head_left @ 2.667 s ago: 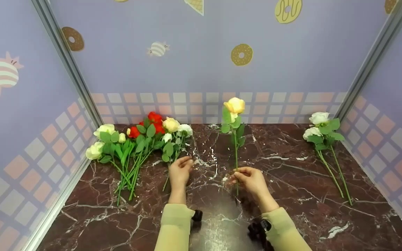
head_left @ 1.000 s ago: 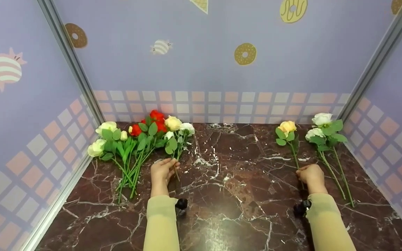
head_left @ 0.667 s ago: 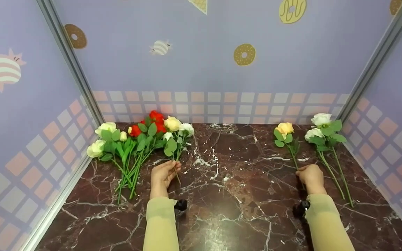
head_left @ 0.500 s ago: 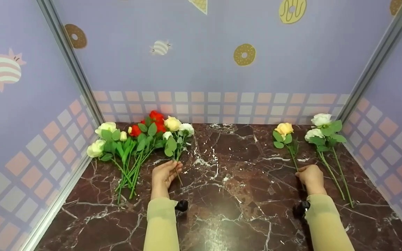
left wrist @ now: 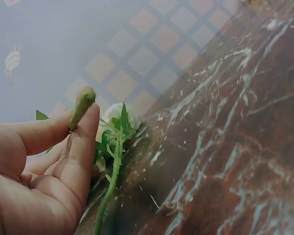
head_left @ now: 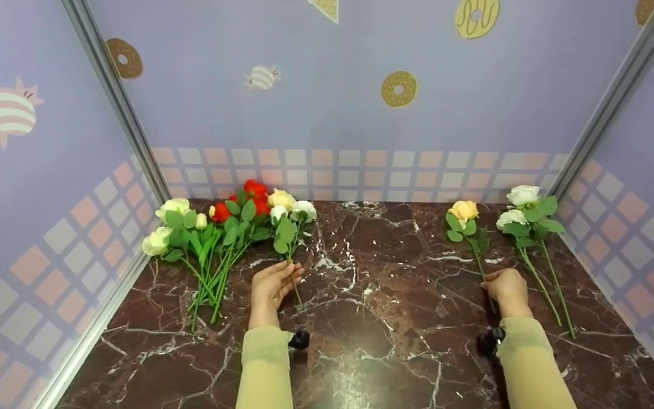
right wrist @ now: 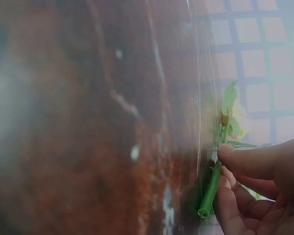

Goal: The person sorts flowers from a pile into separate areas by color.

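Walls [head_left: 327, 113] of pale purple, banded low down with pink and grey squares [head_left: 403, 159], stand at the back and on both sides. Within them spreads a dark red-brown counter [head_left: 372, 324], shiny and veined in white. Toward its left rear lies a loose bunch [head_left: 206, 245], red roses [head_left: 255, 190] in the middle and cream roses [head_left: 156, 241] at the far left, with several green stems crossing below. Well apart, at the right rear, lie two white roses [head_left: 523, 195], stems toward the near side. Pale yellow sleeves [head_left: 537, 363] reach in from the near edge.

Left of the white roses, and near them, is a yellow rose [head_left: 463, 211], bloom toward the back wall; the right hand [head_left: 507, 291] pinches its stem low down. The left hand [head_left: 270, 287] pinches a leafy stem [left wrist: 81, 111] at the right side of the bunch, just below a pale yellow bloom [head_left: 280, 198] and two white blooms [head_left: 304, 210]; which it bears I cannot tell. Both hands are held narrow. Beside the left one runs a thorny stem [left wrist: 115, 166]. A small dark device [head_left: 300, 339] sits at each wrist. The yellow rose's cut end [right wrist: 204, 212] pokes out below the right hand, close to the counter.
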Demonstrator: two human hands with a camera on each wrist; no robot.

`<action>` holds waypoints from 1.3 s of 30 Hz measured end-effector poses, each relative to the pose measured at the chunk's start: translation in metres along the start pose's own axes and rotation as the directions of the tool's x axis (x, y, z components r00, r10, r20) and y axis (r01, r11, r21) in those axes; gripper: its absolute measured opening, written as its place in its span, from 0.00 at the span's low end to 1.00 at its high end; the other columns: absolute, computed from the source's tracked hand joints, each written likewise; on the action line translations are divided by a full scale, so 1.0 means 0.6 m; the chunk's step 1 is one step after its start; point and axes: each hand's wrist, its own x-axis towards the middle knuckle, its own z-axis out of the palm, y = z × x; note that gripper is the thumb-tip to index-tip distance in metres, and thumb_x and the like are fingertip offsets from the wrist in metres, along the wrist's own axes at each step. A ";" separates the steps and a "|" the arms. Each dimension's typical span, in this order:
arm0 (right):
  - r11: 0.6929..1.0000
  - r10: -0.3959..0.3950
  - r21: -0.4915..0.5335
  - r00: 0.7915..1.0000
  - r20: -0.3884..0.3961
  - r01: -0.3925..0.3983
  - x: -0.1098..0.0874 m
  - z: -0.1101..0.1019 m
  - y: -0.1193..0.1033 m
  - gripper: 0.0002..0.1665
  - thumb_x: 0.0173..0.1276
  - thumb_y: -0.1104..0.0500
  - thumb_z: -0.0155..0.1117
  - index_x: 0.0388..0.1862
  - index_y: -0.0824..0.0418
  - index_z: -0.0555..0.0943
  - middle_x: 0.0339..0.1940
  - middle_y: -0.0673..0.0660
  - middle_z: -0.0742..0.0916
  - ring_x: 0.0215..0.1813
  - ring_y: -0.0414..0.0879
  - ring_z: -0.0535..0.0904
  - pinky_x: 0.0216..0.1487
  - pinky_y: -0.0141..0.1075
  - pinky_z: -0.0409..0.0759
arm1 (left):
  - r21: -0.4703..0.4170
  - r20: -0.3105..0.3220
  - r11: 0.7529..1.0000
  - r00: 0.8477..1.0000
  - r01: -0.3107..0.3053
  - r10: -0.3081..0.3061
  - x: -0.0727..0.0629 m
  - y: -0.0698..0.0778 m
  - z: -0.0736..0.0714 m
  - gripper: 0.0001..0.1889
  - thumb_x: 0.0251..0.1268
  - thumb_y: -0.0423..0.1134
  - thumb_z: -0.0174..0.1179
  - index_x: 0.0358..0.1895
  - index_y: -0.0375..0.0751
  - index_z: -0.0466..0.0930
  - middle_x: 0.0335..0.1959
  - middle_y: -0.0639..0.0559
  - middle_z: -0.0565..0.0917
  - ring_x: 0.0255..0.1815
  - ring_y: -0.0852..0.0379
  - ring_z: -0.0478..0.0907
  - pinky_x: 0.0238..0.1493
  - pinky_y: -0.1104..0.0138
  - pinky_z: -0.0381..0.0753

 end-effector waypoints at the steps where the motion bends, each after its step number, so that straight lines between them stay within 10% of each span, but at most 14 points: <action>1: 1.000 -0.005 0.003 1.000 -0.008 0.005 -0.001 0.000 -0.001 0.19 0.71 0.61 0.67 0.54 0.72 0.85 0.58 0.74 0.85 0.59 0.74 0.78 0.62 0.63 0.79 | 0.001 0.005 1.000 1.000 -0.007 0.007 -0.002 0.001 0.002 0.23 0.73 0.26 0.60 0.69 0.24 0.72 0.40 0.44 0.92 0.36 0.59 0.90 0.42 0.69 0.91; 32: 0.914 -0.281 0.262 0.948 -0.148 0.312 -0.118 0.092 -0.206 0.15 0.70 0.62 0.68 0.49 0.71 0.87 0.46 0.70 0.90 0.48 0.63 0.87 0.54 0.55 0.85 | 0.034 0.187 0.991 0.975 -0.127 0.119 -0.046 -0.016 0.102 0.21 0.72 0.24 0.59 0.65 0.20 0.73 0.44 0.36 0.91 0.35 0.60 0.90 0.44 0.66 0.92; 39: 0.867 -0.327 0.369 0.941 -0.088 0.336 -0.152 0.112 -0.241 0.10 0.68 0.65 0.69 0.44 0.70 0.89 0.36 0.65 0.91 0.35 0.52 0.87 0.36 0.35 0.85 | 0.049 0.228 0.988 0.965 -0.145 0.131 -0.057 -0.030 0.124 0.19 0.70 0.23 0.60 0.62 0.19 0.74 0.44 0.35 0.90 0.36 0.57 0.90 0.44 0.65 0.92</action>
